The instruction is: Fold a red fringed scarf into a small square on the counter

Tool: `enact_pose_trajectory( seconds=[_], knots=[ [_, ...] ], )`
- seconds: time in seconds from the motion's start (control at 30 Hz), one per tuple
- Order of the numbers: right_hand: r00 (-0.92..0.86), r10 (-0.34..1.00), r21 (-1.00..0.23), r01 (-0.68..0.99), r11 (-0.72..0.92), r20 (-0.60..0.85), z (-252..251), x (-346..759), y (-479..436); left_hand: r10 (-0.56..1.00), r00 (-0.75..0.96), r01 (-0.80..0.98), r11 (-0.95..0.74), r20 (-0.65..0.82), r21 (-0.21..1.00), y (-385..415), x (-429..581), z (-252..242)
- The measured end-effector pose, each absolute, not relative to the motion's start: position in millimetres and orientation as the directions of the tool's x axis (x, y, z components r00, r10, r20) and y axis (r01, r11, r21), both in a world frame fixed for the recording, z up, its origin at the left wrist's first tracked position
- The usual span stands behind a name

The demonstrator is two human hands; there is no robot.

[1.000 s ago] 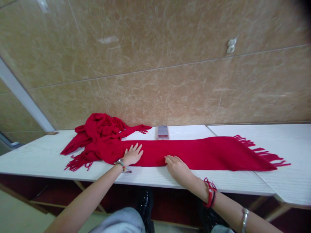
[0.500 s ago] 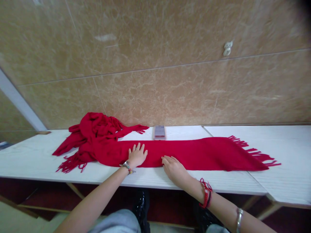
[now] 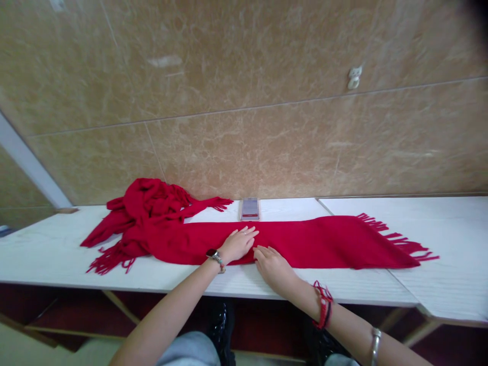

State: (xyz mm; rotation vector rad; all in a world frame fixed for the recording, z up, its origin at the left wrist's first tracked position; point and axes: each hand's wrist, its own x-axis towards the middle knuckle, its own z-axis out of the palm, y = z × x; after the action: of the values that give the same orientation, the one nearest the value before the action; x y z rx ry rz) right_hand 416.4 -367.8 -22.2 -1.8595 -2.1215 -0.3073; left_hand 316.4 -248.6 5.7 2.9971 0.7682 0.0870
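A red scarf point(image 3: 320, 241) lies lengthwise along the white surface, its strip smooth and flat, with a fringed end at the right. My left hand point(image 3: 238, 244) rests flat on the middle of it, fingers stretched toward the wall. Just to its right, my right hand point(image 3: 275, 267) lies on the scarf's near edge, fingers together and slightly bent, with no cloth visibly gripped. At the left the strip runs into a crumpled heap of red cloth point(image 3: 148, 203) with loose fringes; whether this is one scarf or two I cannot tell.
Behind the scarf a phone point(image 3: 250, 209) lies near the tiled wall point(image 3: 236, 137). A small white cat-shaped hook point(image 3: 354, 78) is stuck on that wall. Below the white cabinet top point(image 3: 438, 284) are open compartments, with my shoes in front of them.
My left hand has slid right along the scarf, from near the heap to close beside my right hand. The right hand has stayed in place.
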Motion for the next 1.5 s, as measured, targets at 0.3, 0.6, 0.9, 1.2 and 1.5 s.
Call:
enact_pose_trajectory(
  seconds=[0.3, 0.6, 0.9, 1.2, 1.5],
  knots=[
    [-0.093, 0.925, -0.096, 0.986, 0.137, 0.368, -21.6, 416.0, -370.1, 0.991, 0.124, 0.992, -0.122, 0.043, -0.042, -206.0, 251.0, 13.2],
    [-0.083, 0.932, 0.015, 0.996, 0.083, 0.353, -7.7, 418.3, -385.7, 0.345, 0.929, 0.339, -0.939, 0.133, 0.066, -257.1, 310.3, 21.7],
    [-0.102, 0.952, 0.037, 0.995, 0.095, 0.288, -1.7, 437.5, -411.1, -0.018, 0.999, -0.024, -0.974, 0.027, 0.225, -270.8, 337.7, 20.7],
    [-0.179, 0.943, 0.076, 0.984, 0.164, 0.280, -3.7, 437.8, -407.3, 0.223, 0.972, 0.230, -0.966, -0.069, 0.114, -262.7, 351.5, 22.2],
    [-0.093, 0.921, -0.322, 0.920, 0.225, 0.377, 23.1, 486.2, -408.6, 0.283, 0.956, 0.285, -0.958, 0.072, -0.016, -271.3, 366.0, 33.0]
  ],
)
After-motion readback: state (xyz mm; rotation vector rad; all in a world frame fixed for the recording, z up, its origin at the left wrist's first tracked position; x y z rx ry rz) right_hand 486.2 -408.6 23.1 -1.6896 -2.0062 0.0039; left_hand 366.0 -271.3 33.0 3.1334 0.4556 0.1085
